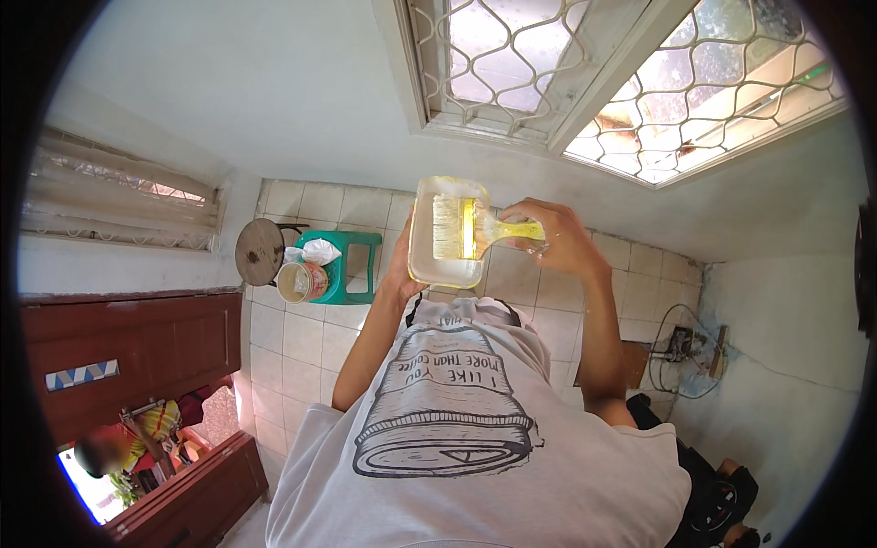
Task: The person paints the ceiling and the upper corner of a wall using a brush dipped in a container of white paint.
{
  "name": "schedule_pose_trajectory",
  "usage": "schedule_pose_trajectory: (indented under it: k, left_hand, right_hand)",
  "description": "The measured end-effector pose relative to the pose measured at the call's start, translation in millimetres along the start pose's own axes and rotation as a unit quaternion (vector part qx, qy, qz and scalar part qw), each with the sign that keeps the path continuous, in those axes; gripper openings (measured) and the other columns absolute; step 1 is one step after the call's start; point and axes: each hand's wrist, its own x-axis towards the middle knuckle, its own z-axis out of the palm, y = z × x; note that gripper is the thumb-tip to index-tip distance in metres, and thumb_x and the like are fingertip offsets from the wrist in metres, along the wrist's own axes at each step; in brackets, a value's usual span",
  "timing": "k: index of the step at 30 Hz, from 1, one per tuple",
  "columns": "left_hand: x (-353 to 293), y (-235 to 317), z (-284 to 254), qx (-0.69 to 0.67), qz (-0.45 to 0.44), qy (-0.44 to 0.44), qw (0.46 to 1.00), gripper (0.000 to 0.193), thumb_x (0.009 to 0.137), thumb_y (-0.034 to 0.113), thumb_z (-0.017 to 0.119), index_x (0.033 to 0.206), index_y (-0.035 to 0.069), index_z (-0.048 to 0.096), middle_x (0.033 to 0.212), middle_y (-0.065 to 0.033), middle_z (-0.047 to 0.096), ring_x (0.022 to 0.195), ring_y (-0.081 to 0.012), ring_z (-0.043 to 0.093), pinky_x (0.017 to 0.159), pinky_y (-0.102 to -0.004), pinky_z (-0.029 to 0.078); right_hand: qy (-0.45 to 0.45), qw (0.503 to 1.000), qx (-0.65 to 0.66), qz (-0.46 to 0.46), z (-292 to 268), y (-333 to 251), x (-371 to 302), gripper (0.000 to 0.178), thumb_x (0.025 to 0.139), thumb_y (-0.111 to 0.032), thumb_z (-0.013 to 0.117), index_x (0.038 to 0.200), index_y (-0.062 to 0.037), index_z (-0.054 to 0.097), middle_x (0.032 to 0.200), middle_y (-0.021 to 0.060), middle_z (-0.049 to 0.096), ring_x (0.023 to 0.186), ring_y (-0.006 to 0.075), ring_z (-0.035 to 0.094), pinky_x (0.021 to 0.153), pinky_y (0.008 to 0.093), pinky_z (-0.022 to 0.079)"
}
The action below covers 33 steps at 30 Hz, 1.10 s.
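My left hand (pixel 398 265) is closed on the side of a shallow white paint tray (pixel 446 273) with yellowish edges. In my right hand (pixel 565 236) is a wide paintbrush (pixel 470 228), its pale-yellow handle gripped by the fingers. The brush has a yellow band and white, paint-coated bristles that point left over the tray. Whether the bristles touch the tray's bottom, I cannot tell. Some whitish specks show on my right fingers.
Beside me on the left, a green plastic stool (pixel 352 283) bears a bucket (pixel 298 282) and a white plastic bag (pixel 321 252). A round stool (pixel 259 251) stands by it. Ahead is a pale wall (pixel 301 100) with grilled windows. Cables (pixel 685 347) lie right. A person (pixel 151 429) is beyond the red-brown door.
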Motion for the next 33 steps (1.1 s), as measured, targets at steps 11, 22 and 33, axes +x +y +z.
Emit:
schedule_pose_trajectory:
  k: [11, 22, 33]
  left_hand:
    - [13, -17, -15, 0.039, 0.014, 0.036, 0.998, 0.068, 0.102, 0.061, 0.037, 0.146, 0.01, 0.044, 0.136, -0.0126, 0.058, 0.119, -0.0269, 0.063, 0.097, -0.0452, 0.057]
    - [28, -26, -19, 0.037, -0.019, 0.047, 0.998, 0.068, 0.1, 0.064, 0.038, 0.142, 0.011, 0.048, 0.134, -0.0113, 0.059, 0.118, -0.0278, 0.062, 0.1, -0.0457, 0.054]
    - [30, -28, -20, 0.014, -0.012, 0.042, 0.999, 0.066, 0.102, 0.061, 0.036, 0.144, 0.01, 0.046, 0.137, -0.0129, 0.057, 0.12, -0.029, 0.062, 0.1, -0.0474, 0.055]
  right_hand:
    - [0.02, 0.997, 0.069, -0.027, 27, 9, -3, 0.031, 0.078, -0.006, 0.081, 0.107, -0.003, 0.069, 0.099, 0.0128, 0.072, 0.09, 0.0287, 0.07, 0.082, 0.0353, 0.053]
    - [0.058, 0.98, 0.188, 0.009, 41, 27, -9, 0.03, 0.076, -0.008, 0.082, 0.103, -0.0037, 0.07, 0.101, 0.0117, 0.073, 0.093, 0.0273, 0.071, 0.083, 0.0354, 0.053]
    - [0.069, 0.987, 0.144, 0.005, 41, 29, -11, 0.03, 0.077, -0.006, 0.082, 0.104, -0.0014, 0.069, 0.1, 0.0116, 0.073, 0.09, 0.0226, 0.07, 0.081, 0.0324, 0.053]
